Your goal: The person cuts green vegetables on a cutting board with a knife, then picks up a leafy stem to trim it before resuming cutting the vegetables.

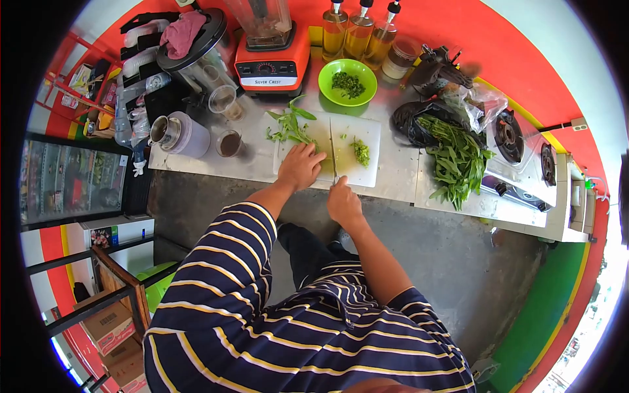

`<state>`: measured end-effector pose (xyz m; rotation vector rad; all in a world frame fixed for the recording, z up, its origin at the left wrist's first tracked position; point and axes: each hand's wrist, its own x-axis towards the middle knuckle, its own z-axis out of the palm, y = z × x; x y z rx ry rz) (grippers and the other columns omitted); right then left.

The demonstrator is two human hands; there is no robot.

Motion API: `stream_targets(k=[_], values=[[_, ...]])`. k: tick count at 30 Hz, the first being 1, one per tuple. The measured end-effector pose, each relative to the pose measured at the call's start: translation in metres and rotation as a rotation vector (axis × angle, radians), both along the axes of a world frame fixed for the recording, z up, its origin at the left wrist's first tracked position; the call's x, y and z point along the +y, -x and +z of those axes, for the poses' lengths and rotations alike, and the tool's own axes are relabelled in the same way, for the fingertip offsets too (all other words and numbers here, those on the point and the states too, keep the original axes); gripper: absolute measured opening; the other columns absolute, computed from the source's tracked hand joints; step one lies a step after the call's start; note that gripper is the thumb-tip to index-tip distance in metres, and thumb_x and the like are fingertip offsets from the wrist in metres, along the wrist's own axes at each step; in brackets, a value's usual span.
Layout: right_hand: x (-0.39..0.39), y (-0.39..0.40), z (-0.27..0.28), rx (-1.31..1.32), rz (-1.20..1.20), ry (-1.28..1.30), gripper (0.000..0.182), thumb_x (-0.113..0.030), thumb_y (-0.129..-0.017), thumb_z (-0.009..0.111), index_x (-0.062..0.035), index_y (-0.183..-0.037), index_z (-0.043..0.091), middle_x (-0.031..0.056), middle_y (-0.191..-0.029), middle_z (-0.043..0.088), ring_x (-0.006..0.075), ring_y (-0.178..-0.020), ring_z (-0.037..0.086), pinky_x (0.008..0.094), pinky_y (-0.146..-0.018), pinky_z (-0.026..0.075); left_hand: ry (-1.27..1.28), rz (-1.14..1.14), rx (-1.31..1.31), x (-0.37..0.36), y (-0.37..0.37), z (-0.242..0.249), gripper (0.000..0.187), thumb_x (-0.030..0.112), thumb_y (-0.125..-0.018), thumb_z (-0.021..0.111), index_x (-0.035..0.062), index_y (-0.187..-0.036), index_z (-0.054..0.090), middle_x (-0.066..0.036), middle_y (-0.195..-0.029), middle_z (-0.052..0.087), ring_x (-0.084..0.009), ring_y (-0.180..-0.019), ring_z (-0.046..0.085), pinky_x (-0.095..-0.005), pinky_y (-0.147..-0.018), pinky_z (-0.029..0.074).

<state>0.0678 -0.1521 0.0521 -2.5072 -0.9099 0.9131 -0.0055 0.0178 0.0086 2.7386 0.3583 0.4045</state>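
My right hand point(345, 204) is wrapped round the handle of a kitchen knife point(333, 147), its blade pointing away from me over a white cutting board point(369, 131). Leafy green stems point(291, 126) lie on the board's left part, spilling past its edge. My left hand point(301, 167) presses down on their near end, fingers together beside the blade; its fingertips are partly hidden. Right of the knife sits a small pile of chopped greens point(360, 152). Just behind the board, a green bowl point(348, 82) holds more chopped greens.
A red blender point(272, 65), oil bottles point(358, 33) and a lidded jar point(400, 59) line the back. On the left stand a flask point(187, 136) and a glass of dark liquid point(230, 144). Uncut greens point(455, 154) and a gas stove point(517, 157) are at right.
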Motion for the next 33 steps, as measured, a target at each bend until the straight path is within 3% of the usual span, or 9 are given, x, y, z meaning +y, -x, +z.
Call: stream_targets(k=[14, 17, 23, 28, 33], values=[[0.007, -0.012, 0.007, -0.038, 0.075, 0.040, 0.039, -0.024, -0.102, 0.052, 0.0084, -0.121, 0.042, 0.0314, -0.102, 0.070, 0.0484, -0.096, 0.070, 0.0529, -0.088, 0.056, 0.004, -0.007, -0.012, -0.002, 0.001, 0.002, 0.028, 0.012, -0.084, 0.063, 0.0107, -0.111, 0.068, -0.009, -0.094, 0.054, -0.0298, -0.095, 0.054, -0.0434, -0.088, 0.045], [0.001, -0.006, 0.007, 0.049, 0.041, 0.040, 0.039, -0.020, -0.099, 0.054, 0.0097, -0.121, 0.041, 0.0305, -0.102, 0.070, 0.0473, -0.097, 0.071, 0.0506, -0.087, 0.057, -0.004, -0.004, -0.017, 0.000, 0.000, 0.003, 0.027, 0.012, -0.084, 0.063, 0.0111, -0.111, 0.068, -0.009, -0.094, 0.054, -0.0299, -0.094, 0.054, -0.0434, -0.088, 0.045], [0.007, -0.009, -0.006, -0.037, 0.084, 0.056, 0.036, -0.012, -0.095, 0.054, 0.0097, -0.119, 0.041, 0.0339, -0.102, 0.069, 0.0471, -0.098, 0.071, 0.0497, -0.086, 0.058, -0.019, -0.001, -0.017, -0.002, 0.000, 0.002, 0.027, 0.013, -0.083, 0.062, 0.0118, -0.110, 0.067, -0.009, -0.094, 0.054, -0.0304, -0.095, 0.054, -0.0436, -0.087, 0.045], [0.006, -0.015, 0.029, 0.212, 0.044, 0.159, 0.040, -0.011, -0.093, 0.057, 0.0106, -0.121, 0.038, 0.0339, -0.102, 0.069, 0.0479, -0.099, 0.070, 0.0500, -0.088, 0.057, 0.004, 0.009, 0.004, 0.001, -0.001, 0.003, 0.027, 0.014, -0.083, 0.063, 0.0122, -0.109, 0.067, -0.010, -0.096, 0.054, -0.0302, -0.095, 0.054, -0.0434, -0.087, 0.045], [0.007, -0.004, 0.003, 0.035, 0.084, 0.080, 0.036, -0.011, -0.092, 0.057, 0.0090, -0.117, 0.040, 0.0347, -0.101, 0.069, 0.0491, -0.101, 0.069, 0.0509, -0.090, 0.056, -0.005, 0.008, -0.038, 0.001, 0.001, 0.001, 0.028, 0.013, -0.082, 0.063, 0.0120, -0.109, 0.067, -0.010, -0.095, 0.054, -0.0296, -0.095, 0.054, -0.0431, -0.086, 0.045]])
